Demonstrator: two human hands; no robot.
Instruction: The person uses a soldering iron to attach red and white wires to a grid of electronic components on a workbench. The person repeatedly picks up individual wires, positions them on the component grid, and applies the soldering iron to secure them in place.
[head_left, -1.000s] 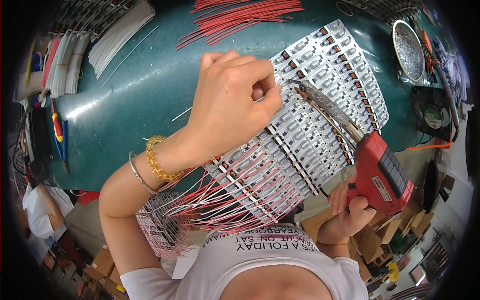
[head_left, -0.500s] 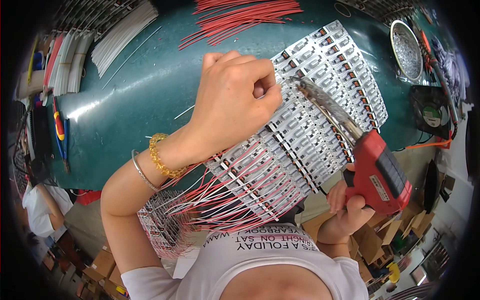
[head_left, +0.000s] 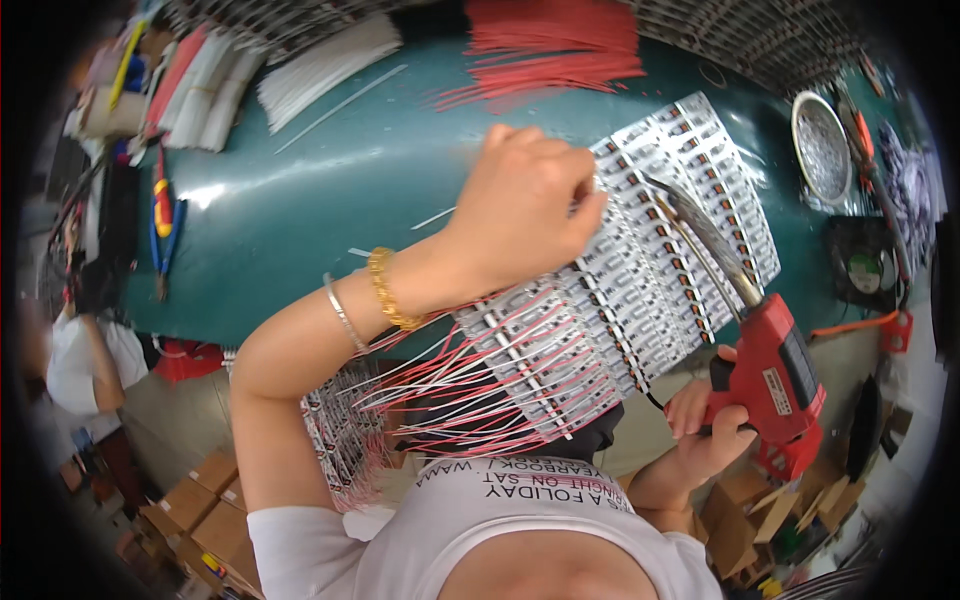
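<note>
A wide silvery circuit board panel [head_left: 640, 270] with rows of small parts lies slanted on the green table, its near edge reaching over the table's front. Red and white wires [head_left: 530, 350] hang off its near left part. My left hand [head_left: 530, 215] is closed in a pinch at the panel's upper left edge, and whatever it pinches is hidden behind the fingers. Wrapped around the handle of a red soldering gun [head_left: 775, 370], my right hand [head_left: 705, 420] keeps it to the right of the panel. The gun's tip is over the panel's upper part, a little right of my left fingers.
Bundles of red wires [head_left: 555, 50] and white wires [head_left: 330, 65] lie at the back. Blue-handled pliers [head_left: 168, 240] are at the left. A round metal dish [head_left: 822, 150] and a black fan [head_left: 862, 262] stand at the right. Another person [head_left: 95, 350] is at far left.
The whole view has shifted, so the table and panel sit lower and further right. The soldering gun's tip is slightly further from my left fingers. Both hands keep their closed shape.
</note>
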